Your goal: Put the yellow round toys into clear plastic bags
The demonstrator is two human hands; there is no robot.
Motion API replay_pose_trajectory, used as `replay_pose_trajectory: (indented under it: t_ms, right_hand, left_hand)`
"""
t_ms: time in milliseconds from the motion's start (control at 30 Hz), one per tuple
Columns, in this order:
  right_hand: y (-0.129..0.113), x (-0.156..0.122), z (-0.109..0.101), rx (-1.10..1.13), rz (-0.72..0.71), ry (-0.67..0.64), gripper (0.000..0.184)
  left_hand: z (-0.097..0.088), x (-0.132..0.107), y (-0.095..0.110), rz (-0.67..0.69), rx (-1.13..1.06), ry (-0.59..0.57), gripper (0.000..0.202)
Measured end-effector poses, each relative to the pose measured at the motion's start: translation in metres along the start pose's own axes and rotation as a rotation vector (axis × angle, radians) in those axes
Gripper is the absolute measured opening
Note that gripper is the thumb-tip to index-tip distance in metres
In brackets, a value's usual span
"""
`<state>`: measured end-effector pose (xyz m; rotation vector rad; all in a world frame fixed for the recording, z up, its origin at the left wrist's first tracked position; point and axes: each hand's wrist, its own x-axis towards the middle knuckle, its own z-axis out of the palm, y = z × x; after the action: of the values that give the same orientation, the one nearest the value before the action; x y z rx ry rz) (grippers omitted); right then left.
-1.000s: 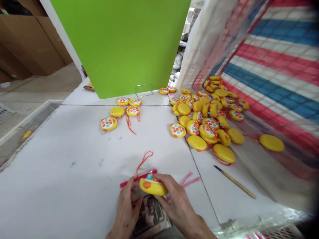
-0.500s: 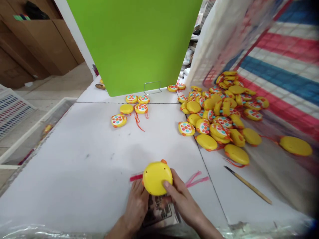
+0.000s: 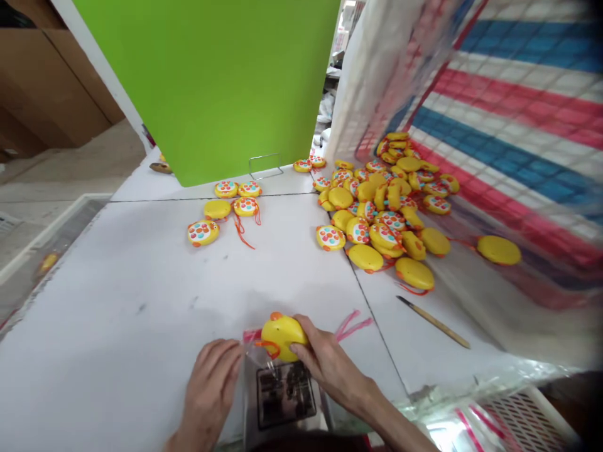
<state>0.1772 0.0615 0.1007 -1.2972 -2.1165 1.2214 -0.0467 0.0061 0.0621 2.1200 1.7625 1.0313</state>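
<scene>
I see my right hand with its fingers closed around a smooth, rounded yellow plastic toy trimmed in orange, an orange cord looping off its side. The toy sits at the mouth of a clear, glossy plastic bag with a pink strip and a dark printed card inside. My left hand lies just left of the bag, fingers loosely curled, gripping nothing, tips touching the bag's edge. Beyond the bag on the matte white surface, a heap of toys; a thin wooden brush rests right of the bag.
</scene>
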Motion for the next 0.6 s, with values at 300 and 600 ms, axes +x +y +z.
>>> replay_pose_trajectory:
  t_ms: [300, 600]
  right_hand:
    - [-0.009, -0.003, -0.008, -0.051, -0.046, -0.029, 0.028]
    - [-0.017, 0.008, -0.023, -0.283, -0.044, -0.351, 0.017]
  left_hand:
    - [0.007, 0.02, 0.022, -0.592, -0.492, -0.263, 0.025]
    - [0.007, 0.016, 0.015, -0.579, -0.295, -0.134, 0.025]
